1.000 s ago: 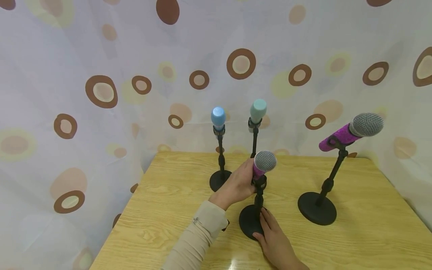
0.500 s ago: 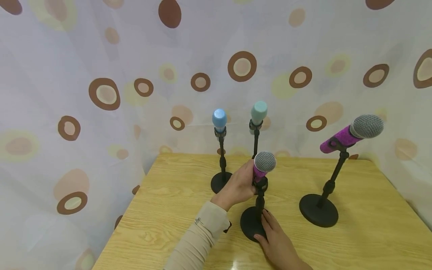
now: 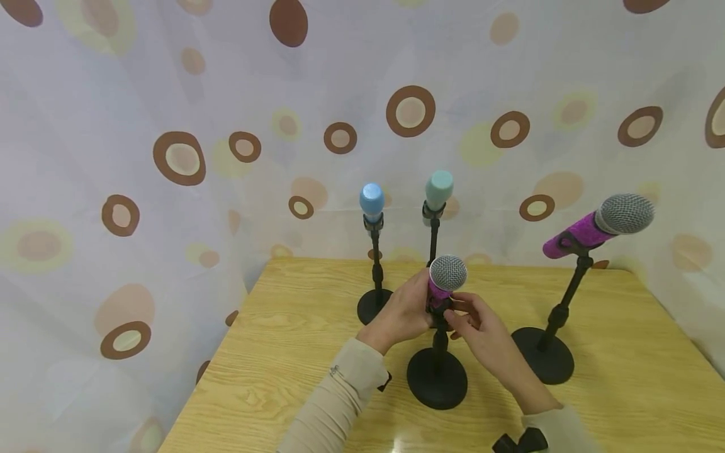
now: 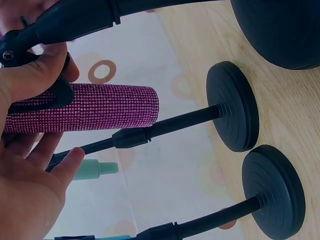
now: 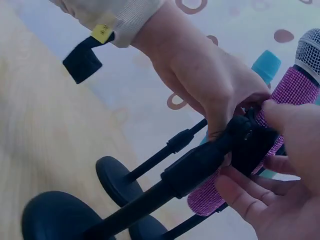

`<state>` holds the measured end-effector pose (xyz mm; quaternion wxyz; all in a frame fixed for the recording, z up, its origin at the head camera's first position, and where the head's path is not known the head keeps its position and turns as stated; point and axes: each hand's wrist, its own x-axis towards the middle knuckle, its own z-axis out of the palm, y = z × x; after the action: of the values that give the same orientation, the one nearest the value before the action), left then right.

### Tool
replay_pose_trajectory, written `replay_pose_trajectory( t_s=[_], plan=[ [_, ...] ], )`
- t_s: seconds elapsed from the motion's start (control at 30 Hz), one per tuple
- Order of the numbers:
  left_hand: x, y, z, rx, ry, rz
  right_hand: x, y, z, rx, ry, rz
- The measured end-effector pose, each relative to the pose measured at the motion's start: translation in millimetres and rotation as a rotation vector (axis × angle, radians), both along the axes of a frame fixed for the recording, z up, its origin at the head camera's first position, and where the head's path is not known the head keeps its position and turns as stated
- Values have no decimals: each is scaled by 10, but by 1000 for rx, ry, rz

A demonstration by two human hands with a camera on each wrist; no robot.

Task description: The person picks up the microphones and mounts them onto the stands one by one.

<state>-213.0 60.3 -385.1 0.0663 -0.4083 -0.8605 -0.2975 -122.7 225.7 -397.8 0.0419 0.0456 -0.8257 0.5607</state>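
Observation:
A pink, glittery microphone (image 3: 449,273) with a silver mesh head sits in the black clip of a desk stand, whose round base (image 3: 437,380) rests on the table. My left hand (image 3: 403,311) grips the microphone at the clip from the left; the left wrist view shows its thumb over the clip (image 4: 60,92) and fingers beneath the handle (image 4: 115,107). From the right, my right hand (image 3: 488,336) holds the same spot. In the right wrist view its thumb lies on the handle and its fingers curl below the clip (image 5: 252,150). The hands partly hide the clip.
A blue microphone (image 3: 372,201) and a mint-green microphone (image 3: 438,190) stand on black stands behind. At right, another pink microphone (image 3: 595,229) tilts on its stand. The wooden table (image 3: 272,352) meets a spotted curtain (image 3: 317,75) at the back.
My right hand has left the stand's base and risen to the clip and microphone. My left hand keeps its hold, and the view has shifted slightly.

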Motion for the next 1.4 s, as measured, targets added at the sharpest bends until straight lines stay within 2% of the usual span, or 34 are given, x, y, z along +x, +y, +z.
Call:
replay_pose_trajectory(
  t_s=[0.1, 0.23, 0.37, 0.57, 0.83, 1.07, 1.4],
  plan=[
    [-6, -6, -11, 10, 9, -9, -67, 8, 56, -11, -36, 21],
    [-16, -12, -30, 43, 17, -39, -100, 33, 28, -42, -50, 34],
    [-22, -25, -29, 72, 18, -70, -122, 46, -9, -69, -16, 45],
    [4, -1, -15, 80, 34, -68, -136, 53, -51, -98, 46, 49],
    [44, 39, -29, 55, 70, -56, -143, 73, -43, -53, 64, 51],
    [26, 34, 0, 17, 27, -45, -154, 82, -50, 122, 72, 1],
    [-4, 27, 1, -23, 2, -46, -129, 51, -157, 69, 66, 1]
  ],
)
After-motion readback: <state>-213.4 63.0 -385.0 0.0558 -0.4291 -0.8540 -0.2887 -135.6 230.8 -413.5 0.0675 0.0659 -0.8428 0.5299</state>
